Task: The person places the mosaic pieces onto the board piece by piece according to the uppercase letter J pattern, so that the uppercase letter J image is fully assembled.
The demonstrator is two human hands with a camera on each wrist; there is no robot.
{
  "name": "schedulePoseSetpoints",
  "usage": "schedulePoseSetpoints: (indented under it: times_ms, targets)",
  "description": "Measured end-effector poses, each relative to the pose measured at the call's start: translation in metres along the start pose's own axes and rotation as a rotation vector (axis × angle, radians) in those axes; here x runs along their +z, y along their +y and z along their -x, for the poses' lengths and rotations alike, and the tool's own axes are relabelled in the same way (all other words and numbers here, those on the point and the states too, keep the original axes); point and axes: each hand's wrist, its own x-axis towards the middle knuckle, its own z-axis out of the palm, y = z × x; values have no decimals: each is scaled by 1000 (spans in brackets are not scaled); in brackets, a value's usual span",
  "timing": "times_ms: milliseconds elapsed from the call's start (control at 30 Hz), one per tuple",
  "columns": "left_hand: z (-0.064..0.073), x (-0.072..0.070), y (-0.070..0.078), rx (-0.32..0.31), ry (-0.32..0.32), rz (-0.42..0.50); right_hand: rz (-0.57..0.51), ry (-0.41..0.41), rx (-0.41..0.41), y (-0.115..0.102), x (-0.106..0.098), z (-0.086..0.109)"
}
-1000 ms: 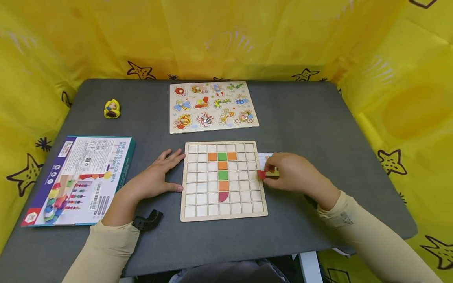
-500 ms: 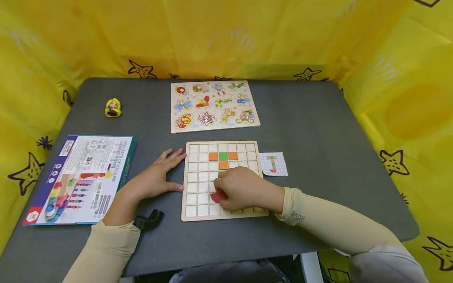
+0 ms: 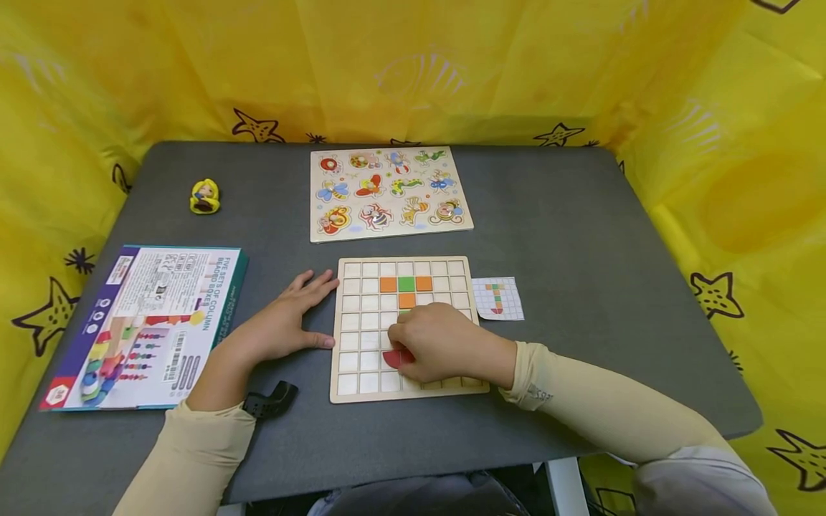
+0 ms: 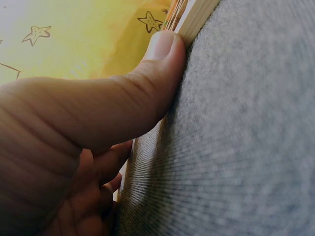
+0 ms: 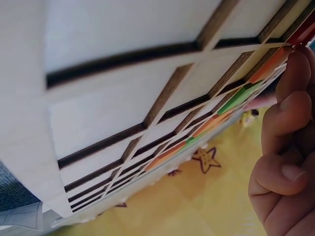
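A wooden grid board [image 3: 368,398] lies in front of me, with orange tiles and a green tile [image 3: 405,284] in its upper cells. My right hand [image 3: 445,344] is over the board's middle and pinches a red curved tile [image 3: 391,359] at a lower cell, beside another red piece partly hidden by the fingers. In the right wrist view a red tile [image 5: 302,32] shows at the fingertips, above curled fingers [image 5: 290,110]. My left hand [image 3: 277,322] rests spread along the board's left edge; its thumb [image 4: 160,49] touches the side.
A small pattern card [image 3: 506,301] lies right of the board. Behind it is an insect puzzle board [image 3: 390,193]. A box [image 3: 161,322] lies at the left, with a yellow-hooded figurine [image 3: 205,197] beyond. Yellow curtains surround the grey table [image 3: 581,244].
My right hand has carried a red tile from beside the card leftward to the board's lower cells, uncovering the card. Over the last half second it stays nearly still. My left hand has not moved.
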Motion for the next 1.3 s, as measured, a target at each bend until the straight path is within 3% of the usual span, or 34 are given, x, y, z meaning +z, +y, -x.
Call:
schedulePoseSetpoints:
  times_ms: [467,1033,1300]
  targets:
    - [1,1,0,1,3,4,12,43,-31,-5,4,-6]
    - [1,6,-3,38,15,-4,-48,-12,36,-3,6,-4]
    - [3,13,-7,35,-1,16,-62,26,126,0,-9,14]
